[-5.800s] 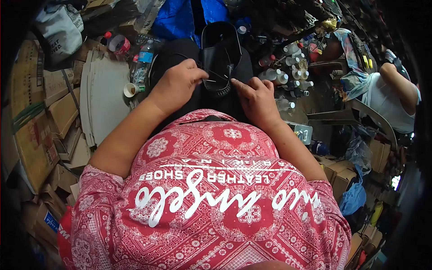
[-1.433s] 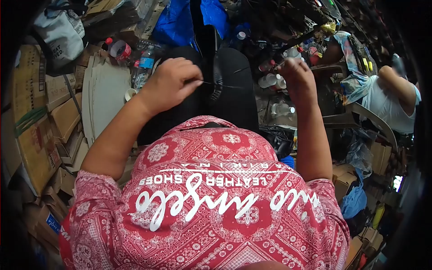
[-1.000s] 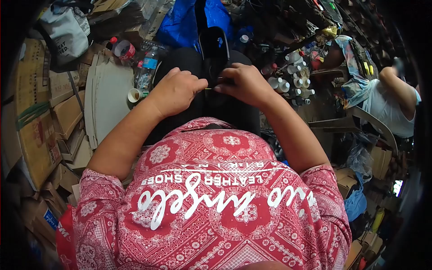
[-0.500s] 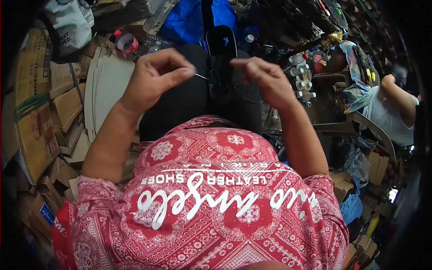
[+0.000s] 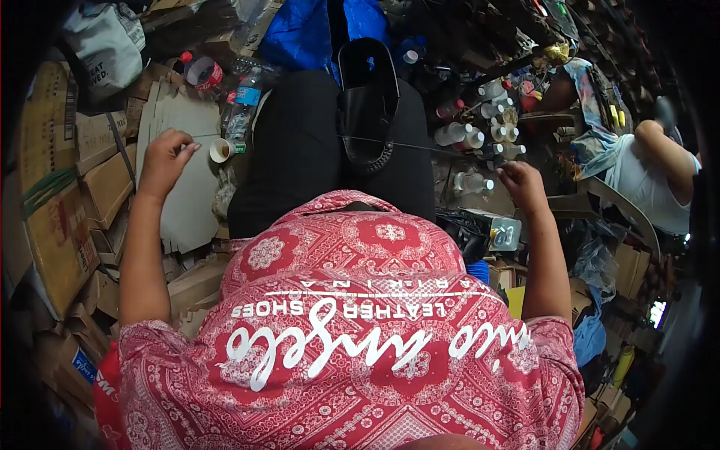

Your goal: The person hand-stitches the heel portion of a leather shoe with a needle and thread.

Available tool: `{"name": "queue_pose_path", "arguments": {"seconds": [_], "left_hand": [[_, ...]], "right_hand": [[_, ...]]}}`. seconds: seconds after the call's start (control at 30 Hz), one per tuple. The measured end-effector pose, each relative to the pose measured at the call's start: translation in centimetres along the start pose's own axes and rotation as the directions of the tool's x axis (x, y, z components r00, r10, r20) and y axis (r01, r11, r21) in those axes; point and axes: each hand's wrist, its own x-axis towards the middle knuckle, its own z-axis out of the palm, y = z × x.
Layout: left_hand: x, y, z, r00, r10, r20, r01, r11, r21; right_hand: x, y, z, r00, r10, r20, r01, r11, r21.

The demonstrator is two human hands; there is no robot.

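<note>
A black leather shoe (image 5: 358, 112) lies on my lap between my thighs, its stitched toe toward me. A thin thread (image 5: 420, 145) crosses the shoe near the toe and runs out to the right. My right hand (image 5: 523, 185), raised at the far right, is closed around that thread's end. Off to the left, my left hand (image 5: 168, 161) is pinched closed, well apart from the shoe. What its fingertips hold is too small to make out.
Several small clear bottles (image 5: 495, 124) stand at the right of my legs. To the left are a red-capped bottle (image 5: 201, 71), a paper cup (image 5: 220, 150) and stacked cardboard (image 5: 105, 165). A person in a white top (image 5: 652, 176) sits at the far right.
Both hands have moved apart from above the shoe, left hand out to the left, right hand out to the right and lower. The thread is now drawn out straight. The needle-like piece no longer shows clearly.
</note>
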Motion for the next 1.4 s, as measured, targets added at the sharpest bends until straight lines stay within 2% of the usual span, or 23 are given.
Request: {"name": "queue_pose_path", "arguments": {"seconds": [0.03, 0.07, 0.1, 0.13, 0.17, 0.27, 0.3, 0.33, 0.37, 0.43, 0.47, 0.57, 0.7, 0.87, 1.0, 1.2, 1.27, 1.4], "left_hand": [[0.1, 0.8, 0.4, 0.999, -0.045, 0.024, 0.043, 0.995, 0.086], [0.1, 2.0, 0.8, 0.994, -0.094, 0.051, 0.084, 0.982, 0.170], [0.7, 4.5, 1.5, 0.998, -0.051, 0.031, 0.049, 0.998, 0.041], [1.9, 7.6, 2.2, 1.000, -0.006, 0.001, 0.006, 0.996, -0.088], [3.1, 10.2, 2.7, 0.983, 0.184, 0.014, -0.178, 0.966, -0.190], [6.1, 16.5, 5.5, 0.888, 0.458, 0.041, -0.410, 0.829, -0.380], [7.3, 17.7, 6.4, 0.858, 0.511, 0.049, -0.451, 0.796, -0.404], [8.3, 18.6, 7.5, 0.841, 0.541, -0.017, -0.496, 0.757, -0.426], [9.2, 19.2, 7.9, 0.838, 0.545, -0.018, -0.500, 0.755, -0.424], [10.5, 20.4, 7.8, 0.836, 0.494, 0.239, -0.363, 0.825, -0.434], [11.0, 20.6, 8.0, 0.821, 0.527, 0.220, -0.402, 0.807, -0.432], [12.0, 20.4, 8.8, 0.780, 0.569, 0.261, -0.449, 0.799, -0.400], [12.7, 20.2, 9.3, 0.759, 0.549, 0.350, -0.431, 0.827, -0.362], [12.9, 19.9, 10.0, 0.760, 0.517, 0.394, -0.281, 0.808, -0.518], [12.8, 19.5, 9.7, 0.739, 0.537, 0.406, -0.274, 0.790, -0.548], [12.7, 19.4, 9.2, 0.658, 0.574, 0.487, -0.317, 0.798, -0.512], [12.7, 19.3, 9.2, 0.637, 0.563, 0.527, -0.329, 0.816, -0.475], [12.5, 19.5, 8.9, 0.613, 0.553, 0.564, -0.337, 0.829, -0.446]], "right_hand": [[-0.2, -0.3, -0.1, 0.998, 0.023, 0.060, -0.023, 1.000, -0.003], [0.0, -0.7, 0.4, 0.989, -0.042, 0.139, 0.046, 0.999, -0.020], [0.2, -1.4, 1.1, 0.971, -0.102, 0.216, 0.112, 0.993, -0.032], [0.9, -3.2, 0.6, 0.888, -0.142, 0.437, 0.154, 0.988, 0.008], [1.1, -6.1, -0.1, 0.862, -0.190, 0.469, 0.131, 0.979, 0.155], [2.3, -12.2, -1.4, 0.905, -0.300, 0.301, 0.140, 0.879, 0.457], [3.0, -13.4, -1.3, 0.906, -0.302, 0.296, 0.144, 0.878, 0.456], [3.7, -14.2, -1.1, 0.930, -0.319, 0.183, 0.167, 0.810, 0.562], [4.4, -14.8, -1.0, 0.945, -0.320, 0.067, 0.200, 0.727, 0.657], [5.8, -15.1, -0.3, 0.940, -0.342, 0.005, 0.260, 0.725, 0.637], [6.3, -14.9, 0.1, 0.930, -0.364, -0.052, 0.317, 0.723, 0.614], [7.1, -14.4, 1.1, 0.925, -0.379, -0.028, 0.324, 0.746, 0.581], [7.0, -14.5, 1.4, 0.912, -0.408, -0.045, 0.370, 0.769, 0.521], [6.8, -14.5, 2.2, 0.901, -0.431, -0.049, 0.366, 0.696, 0.618], [5.9, -15.2, 2.6, 0.908, -0.406, -0.107, 0.388, 0.712, 0.585], [4.4, -15.7, 3.0, 0.902, -0.393, -0.180, 0.429, 0.767, 0.476], [4.2, -15.6, 3.3, 0.859, -0.456, -0.235, 0.512, 0.792, 0.334], [3.6, -16.6, 2.3, 0.838, -0.501, -0.217, 0.540, 0.818, 0.200]]}}
